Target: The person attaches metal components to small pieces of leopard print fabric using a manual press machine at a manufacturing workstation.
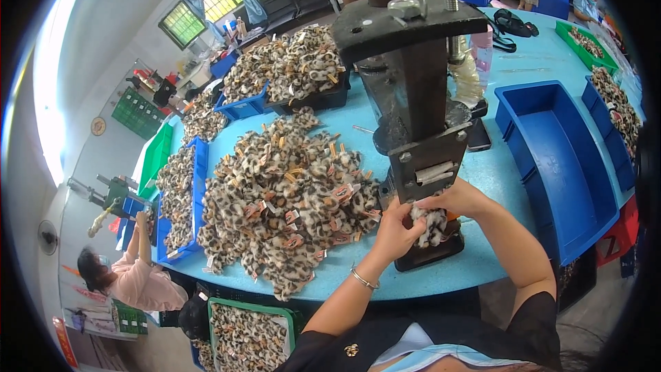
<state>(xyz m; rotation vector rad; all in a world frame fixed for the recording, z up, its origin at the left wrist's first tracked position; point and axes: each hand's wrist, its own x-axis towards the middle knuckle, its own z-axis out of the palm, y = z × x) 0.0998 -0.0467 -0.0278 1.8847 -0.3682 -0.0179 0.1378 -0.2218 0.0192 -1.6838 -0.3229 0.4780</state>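
Observation:
A leopard-spotted plush piece (pixel 432 229) sits low in the black metal hand press (pixel 421 96), above the press's base. My left hand (pixel 397 233) pinches the plush from its left side, thumb across the fur. From the right, my right hand (pixel 461 198) closes on its upper edge, just under the press's front plate (pixel 430 165). Part of the plush and some fingertips are hidden behind that plate. A large heap of similar spotted plush pieces (pixel 275 200), several with paper tags, lies on the blue table left of the press.
Blue bins of plush (pixel 200 196) stand left of the heap, and a deep blue bin (pixel 564 172) is at the right. Below the table edge is a green crate (pixel 292 324) of plush. A phone (pixel 478 136) lies beside the press. Co-workers (pixel 141 282) sit at far left and far right.

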